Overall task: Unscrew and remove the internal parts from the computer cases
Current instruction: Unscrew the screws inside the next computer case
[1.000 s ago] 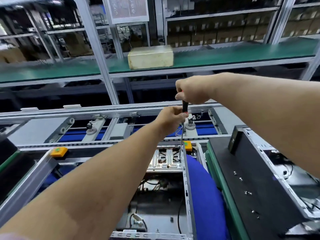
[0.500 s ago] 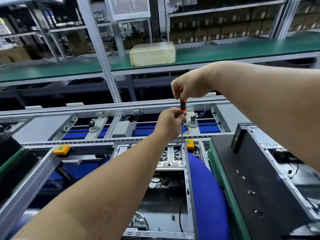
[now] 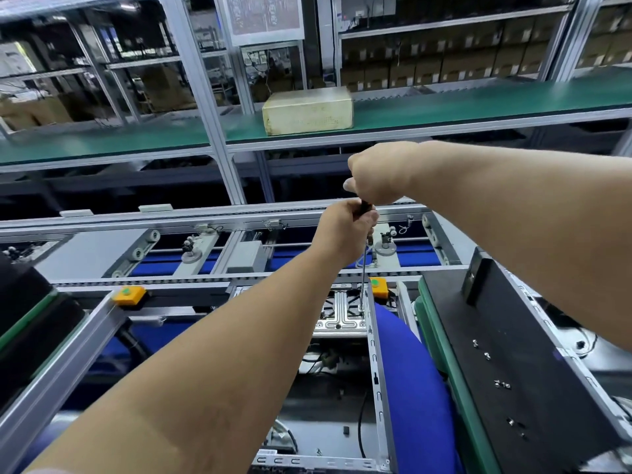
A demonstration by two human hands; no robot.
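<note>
Since half a second ago my view has tipped down a little, and both hands have kept their stacked hold on the screwdriver (image 3: 364,254). At centre frame my left hand (image 3: 343,230) curls its fingers round the lower handle; just above it my right hand (image 3: 378,172) is fisted over the top. Its shaft runs down to the silver bracket (image 3: 342,314) at the far end of the open computer case (image 3: 374,381), bottom centre. Cables and parts remain inside, so I judge much is left. At lower right, loose screws (image 3: 502,384) lie on a black panel (image 3: 513,354), suggesting some are already out.
</note>
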